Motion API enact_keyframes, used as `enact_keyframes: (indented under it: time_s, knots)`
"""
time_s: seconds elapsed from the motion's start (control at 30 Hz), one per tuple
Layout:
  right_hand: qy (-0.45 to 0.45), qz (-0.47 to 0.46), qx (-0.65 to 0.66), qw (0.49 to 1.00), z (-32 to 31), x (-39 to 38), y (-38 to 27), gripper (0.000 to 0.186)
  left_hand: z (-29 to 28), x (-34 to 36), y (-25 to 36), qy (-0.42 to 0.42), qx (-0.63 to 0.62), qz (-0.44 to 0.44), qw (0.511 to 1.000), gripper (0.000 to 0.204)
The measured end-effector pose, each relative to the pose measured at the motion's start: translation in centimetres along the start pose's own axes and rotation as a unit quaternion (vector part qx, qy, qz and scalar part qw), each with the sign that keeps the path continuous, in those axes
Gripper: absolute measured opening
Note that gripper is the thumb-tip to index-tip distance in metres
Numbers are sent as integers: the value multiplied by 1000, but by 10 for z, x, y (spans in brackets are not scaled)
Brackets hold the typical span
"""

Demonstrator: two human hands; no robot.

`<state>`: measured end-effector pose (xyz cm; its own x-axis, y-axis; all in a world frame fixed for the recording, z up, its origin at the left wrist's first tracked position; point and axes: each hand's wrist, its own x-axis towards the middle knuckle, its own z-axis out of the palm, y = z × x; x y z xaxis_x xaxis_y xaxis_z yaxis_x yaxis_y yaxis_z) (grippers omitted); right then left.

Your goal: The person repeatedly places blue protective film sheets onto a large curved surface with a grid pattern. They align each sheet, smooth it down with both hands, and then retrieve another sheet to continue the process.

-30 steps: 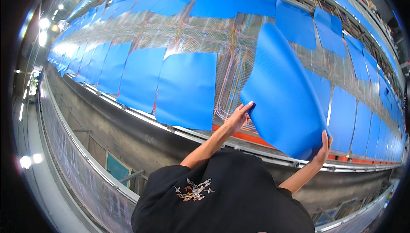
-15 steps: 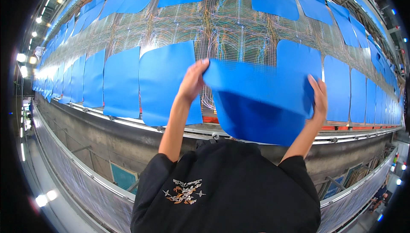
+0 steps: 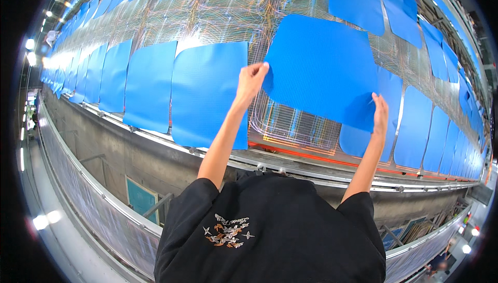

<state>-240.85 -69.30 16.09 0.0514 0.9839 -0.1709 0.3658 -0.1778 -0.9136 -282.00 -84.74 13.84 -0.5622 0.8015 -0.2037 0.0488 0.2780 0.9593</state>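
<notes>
A blue sheet with rounded corners (image 3: 319,68) is stretched between my two hands over the long patterned table. Its left edge is pinched in my left hand (image 3: 252,82), thumb and fingers pressed together. My right hand (image 3: 379,113) grips the opposite edge near its lower right corner. Beneath the sheet's near edge shows a part of the table surface (image 3: 298,125), covered in fine coloured lines. The held sheet partly hides another blue sheet (image 3: 358,140) on the right. To the left of my left hand a similar blue sheet (image 3: 210,94) lies flat.
More blue sheets (image 3: 150,86) lie side by side along the near edge, and another row (image 3: 355,3) runs along the far side. A metal rail (image 3: 290,171) borders the table in front of me. Behind me are a grey wall (image 3: 98,153) and a lower railing (image 3: 104,195).
The blue sheet has swung from hanging folded toward me to stretching out away from me over the table. Both hands still hold it, and the view has turned slightly.
</notes>
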Motion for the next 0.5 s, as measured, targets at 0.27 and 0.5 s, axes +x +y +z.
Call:
enact_keyframes:
  time_s: [0.27,0.5]
  knots:
    - [-44,-4,-100,994,52,-27,170,26,5,-43,-135,68,139,-142,978,32]
    - [-17,22,-123,992,60,-50,183,27,3,-67,-158,89,154,-135,975,32]
